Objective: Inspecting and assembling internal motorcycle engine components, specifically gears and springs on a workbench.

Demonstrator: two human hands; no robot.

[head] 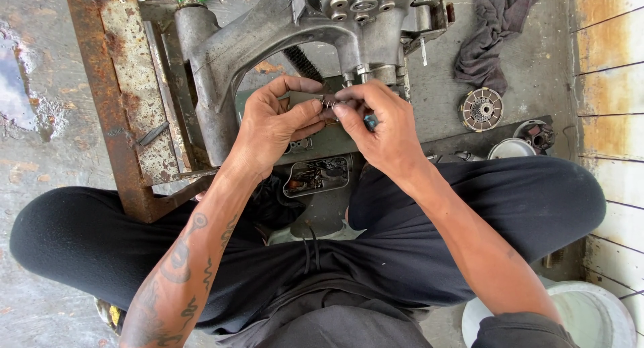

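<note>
Small metal ring [328, 103] is pinched between both hands, left hand [272, 123] and right hand [379, 123] fingertips meeting right below the grey engine casing [268, 33], above a rusty frame [111, 100].

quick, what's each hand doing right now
Left hand: closed, pinching a small metal ring-like part.
Right hand: closed, pinching the same part.

The concrete floor [40, 274] is carrying everything here, stained and wet, with a puddle [13, 80] sitting at the far left. A rusty metal frame [111, 100] is standing on it, bearing a grey engine casing [221, 53]. Over on the right, a dark rag [493, 33] is lying crumpled, a round finned clutch part [481, 109] resting just below it, and a white bucket [590, 314] is standing at the lower corner.
</note>
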